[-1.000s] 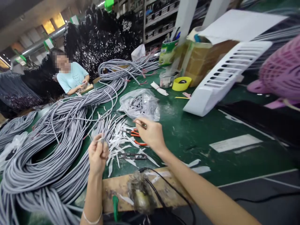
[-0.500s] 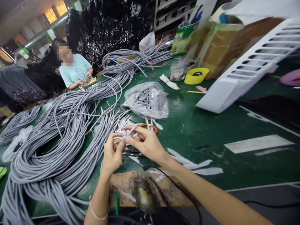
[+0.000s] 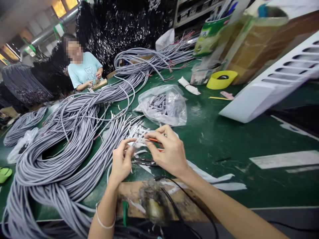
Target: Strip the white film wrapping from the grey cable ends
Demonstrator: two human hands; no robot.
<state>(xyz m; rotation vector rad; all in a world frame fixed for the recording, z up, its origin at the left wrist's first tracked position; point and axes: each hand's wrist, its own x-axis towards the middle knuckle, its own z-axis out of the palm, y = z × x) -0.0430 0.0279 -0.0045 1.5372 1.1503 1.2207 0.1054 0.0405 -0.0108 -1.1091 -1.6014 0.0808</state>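
My left hand [image 3: 121,160] is closed, thumb and forefinger pinched on a thin grey cable [image 3: 109,172] that runs up beside the wrist. Opposite it, my right hand [image 3: 170,151] pinches a small white strip [image 3: 138,140] at the cable's end; the fingers partly hide it. Beneath both hands lie scissors [image 3: 145,162] with dark blades and orange handles, partly covered by the right hand. Short white pieces [image 3: 133,130] are scattered just beyond the fingertips. Longer white strips [image 3: 214,179] lie right of my right forearm.
Big bundles of grey cable [image 3: 57,132] fill the left side. A clear bag of short grey pieces [image 3: 161,104], a yellow tape ring [image 3: 221,79] and a white slotted tray [image 3: 251,99] stand beyond. Nearest me is a wooden board [image 3: 132,189] with a soldering-stained lump. A co-worker [image 3: 84,69] sits opposite.
My right hand has drawn a little to the right, away from my left, and its fingers have curled more. The view has shifted slightly, so the table's things appear farther right.
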